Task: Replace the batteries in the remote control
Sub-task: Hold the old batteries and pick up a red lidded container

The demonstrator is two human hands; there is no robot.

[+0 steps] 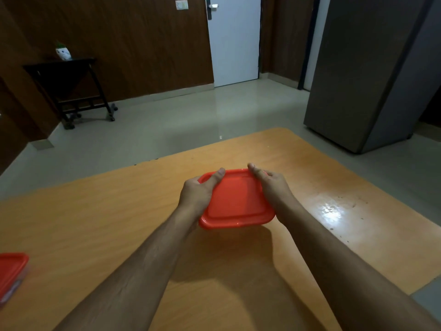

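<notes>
A square box with an orange-red lid (236,199) is held a little above the wooden table (100,225), casting a shadow below it. My left hand (199,193) grips its left side, thumb lying along the lid's far left corner. My right hand (270,185) grips its right side, thumb on the far right corner. The lid is on, so what the box contains is hidden. No remote control or batteries are in view.
A second box with an orange-red lid (12,273) sits at the table's left edge, partly cut off. Beyond the table lie a tiled floor, a dark side table (69,87) with a small pot, a white door (235,39) and a grey cabinet (362,75).
</notes>
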